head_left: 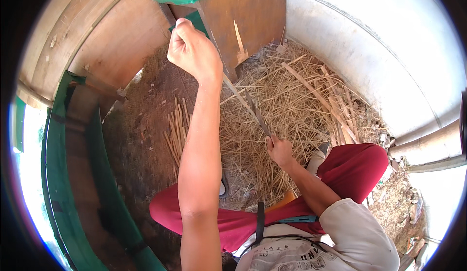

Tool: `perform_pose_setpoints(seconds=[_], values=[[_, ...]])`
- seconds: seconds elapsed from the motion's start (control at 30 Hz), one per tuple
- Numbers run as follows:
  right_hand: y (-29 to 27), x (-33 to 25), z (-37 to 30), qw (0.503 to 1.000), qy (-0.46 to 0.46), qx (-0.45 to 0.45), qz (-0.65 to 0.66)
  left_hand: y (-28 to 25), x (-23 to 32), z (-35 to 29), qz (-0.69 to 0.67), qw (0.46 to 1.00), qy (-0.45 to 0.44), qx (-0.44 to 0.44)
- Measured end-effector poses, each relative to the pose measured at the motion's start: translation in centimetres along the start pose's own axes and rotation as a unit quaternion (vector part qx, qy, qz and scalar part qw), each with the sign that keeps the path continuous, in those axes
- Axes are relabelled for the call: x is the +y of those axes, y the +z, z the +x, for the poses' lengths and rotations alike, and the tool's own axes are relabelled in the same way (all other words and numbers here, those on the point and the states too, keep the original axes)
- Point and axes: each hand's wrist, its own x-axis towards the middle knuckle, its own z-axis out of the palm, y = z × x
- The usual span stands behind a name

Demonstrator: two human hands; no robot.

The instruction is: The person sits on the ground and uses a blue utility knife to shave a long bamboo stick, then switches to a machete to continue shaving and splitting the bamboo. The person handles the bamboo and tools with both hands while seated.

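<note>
My left hand (190,47) is raised at the top, to the left of the middle, closed in a fist with the arm stretched out. A thin pale bamboo strip (237,92) runs from behind the left wrist down towards my right hand (279,150). Its upper end is hidden by the left hand, which seems to grip it. The right hand is wrapped round the handle of a knife (258,114) with a long dark blade pointing up and to the left. The blade lies against or close beside the strip; whether they touch is hard to tell.
Shavings and thin strips (272,96) cover the ground ahead. A bundle of split sticks (176,127) lies left of my forearm, longer slats (311,88) to the right. A wooden cabinet (248,16) with a green top stands ahead. Pale sheet walls (360,52) and a green-edged bench (63,139) enclose the space.
</note>
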Motion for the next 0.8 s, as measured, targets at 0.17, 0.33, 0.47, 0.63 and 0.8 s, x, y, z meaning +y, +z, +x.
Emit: perform_pose_setpoints(seconds=[0.17, 0.33, 0.47, 0.63, 0.8], values=[[2.6, 9.8, -5.6, 0.954, -0.018, -0.235, -0.185, 1.5, 0.8, 0.1, 0.004, 1.0, -0.013, 0.01], [2.3, 6.9, -4.4, 0.968, 0.059, -0.21, -0.125, 0.4, 0.5, 0.6, 0.002, 1.0, 0.001, 0.002], [0.6, 3.1, -2.9, 0.989, 0.07, -0.118, -0.053, -0.4, 0.1, 0.8, 0.012, 1.0, -0.009, 0.013], [-0.3, 6.7, -4.3, 0.945, 0.107, -0.282, -0.13, 0.2, -0.1, 1.1, -0.017, 1.0, -0.003, 0.008], [0.2, 5.9, -4.2, 0.919, 0.163, -0.335, -0.127, -2.6, 2.3, 2.9, -0.053, 0.997, -0.05, 0.005]])
